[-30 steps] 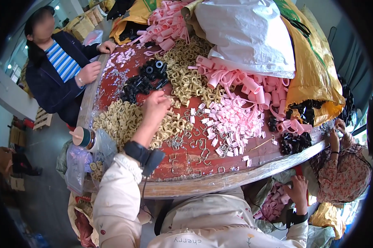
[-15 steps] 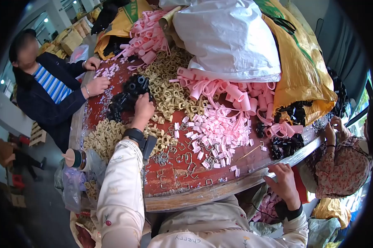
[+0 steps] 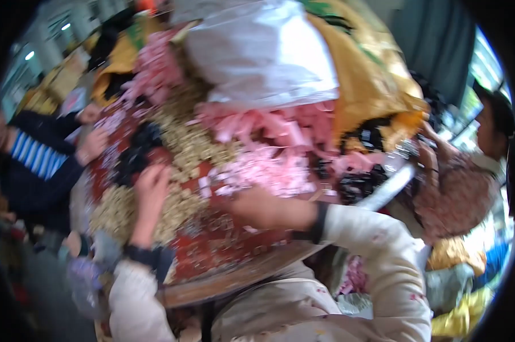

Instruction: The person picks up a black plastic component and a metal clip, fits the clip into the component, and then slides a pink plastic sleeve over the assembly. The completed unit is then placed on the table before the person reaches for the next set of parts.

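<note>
The picture is blurred by motion. My left hand (image 3: 150, 188) rests on a heap of small beige pieces (image 3: 177, 206) on a red patterned table (image 3: 223, 245), its fingers curled; whether it holds any I cannot tell. My right hand (image 3: 257, 208) reaches over the table's middle, just below a heap of pink pieces (image 3: 269, 171). Its fingers look closed, and nothing shows in them. A pile of black pieces (image 3: 133, 155) lies beyond my left hand.
A large white sack (image 3: 263, 51) and a yellow sack (image 3: 371, 85) stand at the back of the table. A person in a dark jacket and striped shirt (image 3: 35, 159) works at the left. Another person (image 3: 468, 182) sits at the right.
My right hand has come up from below the table edge and reached onto the table near the pink pieces. My left hand stays on the beige heap. The view has swung and blurred.
</note>
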